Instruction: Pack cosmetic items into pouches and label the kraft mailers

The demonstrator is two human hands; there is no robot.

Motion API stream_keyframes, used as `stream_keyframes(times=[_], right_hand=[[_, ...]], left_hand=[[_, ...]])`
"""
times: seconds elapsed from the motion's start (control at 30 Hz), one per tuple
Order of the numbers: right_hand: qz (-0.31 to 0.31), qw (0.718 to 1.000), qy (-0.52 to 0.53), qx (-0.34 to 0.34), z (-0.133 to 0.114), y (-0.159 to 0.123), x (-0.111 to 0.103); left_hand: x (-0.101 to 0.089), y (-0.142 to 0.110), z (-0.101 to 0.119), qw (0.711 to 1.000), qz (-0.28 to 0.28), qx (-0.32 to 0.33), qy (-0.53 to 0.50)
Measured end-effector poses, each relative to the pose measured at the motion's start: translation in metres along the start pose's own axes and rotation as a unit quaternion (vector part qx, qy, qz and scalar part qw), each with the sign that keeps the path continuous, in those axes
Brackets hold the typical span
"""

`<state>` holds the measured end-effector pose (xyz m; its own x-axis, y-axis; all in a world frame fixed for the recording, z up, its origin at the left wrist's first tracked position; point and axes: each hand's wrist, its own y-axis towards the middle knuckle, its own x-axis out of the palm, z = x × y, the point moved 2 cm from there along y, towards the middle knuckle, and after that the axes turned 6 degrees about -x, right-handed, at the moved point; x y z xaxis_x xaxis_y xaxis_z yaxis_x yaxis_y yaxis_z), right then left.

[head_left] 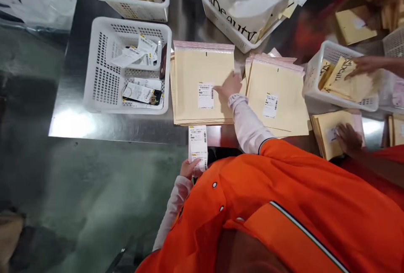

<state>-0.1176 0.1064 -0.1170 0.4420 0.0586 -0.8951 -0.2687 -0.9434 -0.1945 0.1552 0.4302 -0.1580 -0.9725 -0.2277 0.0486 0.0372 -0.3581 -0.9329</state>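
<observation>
My left hand [188, 168] pinches a strip of white shipping labels [198, 146] that hangs over the table's front edge. My right hand [229, 86] lies flat on the top envelope of a stack of tan padded envelopes [192, 71], fingers stretched out beside the white label [205, 95] stuck on it. A second stack of labelled tan envelopes [277, 83] lies just to the right of that hand. My sleeves are pale pink under an orange jacket.
A white basket [97, 75] with small labelled packets stands left of the stacks. Two more baskets [139, 10] [227, 29] with bags stand behind. At the right, another person's hands [362, 64] [349, 138] handle envelopes by a basket [318, 92]. The steel table [75, 121] ends near me.
</observation>
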Motion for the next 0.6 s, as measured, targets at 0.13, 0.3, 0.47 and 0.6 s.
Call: stream_keyframes(times=[0.13, 0.3, 0.47, 0.6], right_hand=[[-0.01, 0.998, 0.012, 0.056, 0.017, -0.015, -0.016], [0.021, 0.991, 0.059, 0.115, 0.018, -0.02, -0.021], [0.122, 0.979, 0.164, 0.006, 0.043, -0.031, -0.042], [0.181, 0.971, 0.139, 0.068, 0.129, -0.045, -0.117]], left_hand=[[0.004, 0.001, 0.027, 0.998, -0.01, 0.044, -0.034], [0.03, 0.011, 0.07, 0.996, -0.029, 0.087, 0.0], [0.055, 0.002, 0.086, 0.994, -0.046, 0.094, -0.009], [0.06, -0.005, 0.087, 0.993, -0.053, 0.106, -0.02]])
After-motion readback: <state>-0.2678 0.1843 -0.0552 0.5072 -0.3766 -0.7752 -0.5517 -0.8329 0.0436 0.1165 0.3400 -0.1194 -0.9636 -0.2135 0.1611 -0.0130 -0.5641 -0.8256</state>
